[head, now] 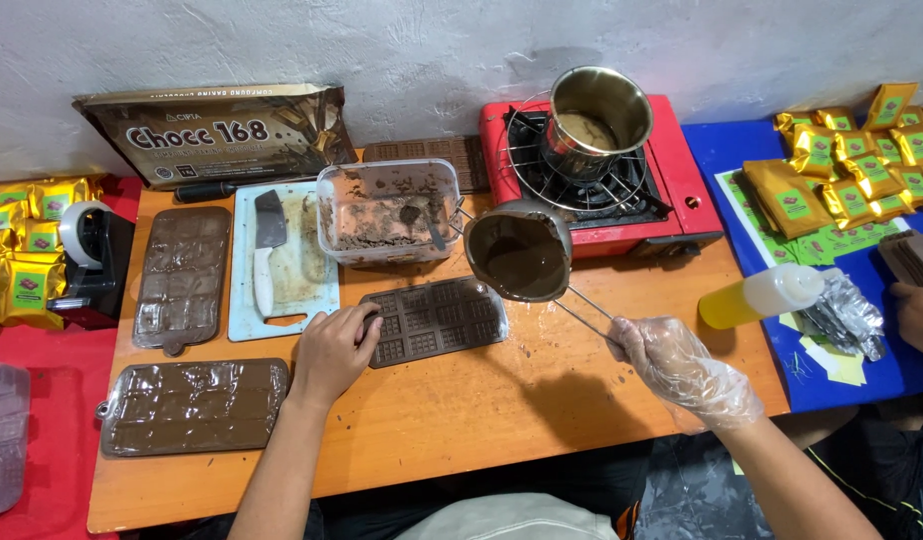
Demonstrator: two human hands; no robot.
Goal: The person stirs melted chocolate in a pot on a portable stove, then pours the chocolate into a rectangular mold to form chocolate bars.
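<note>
Gripping the wire handle of a small metal pot with the gloved right hand, fingers closing tight around it; tilting the pot, brown with melted chocolate inside, just above the upper right corner of a chocolate bar mould lying on the wooden table; pressing the bare left hand on the mould's left edge, fingers curling narrow; standing behind, a red camp stove bearing a steel pot; lying to the left, two filled moulds.
</note>
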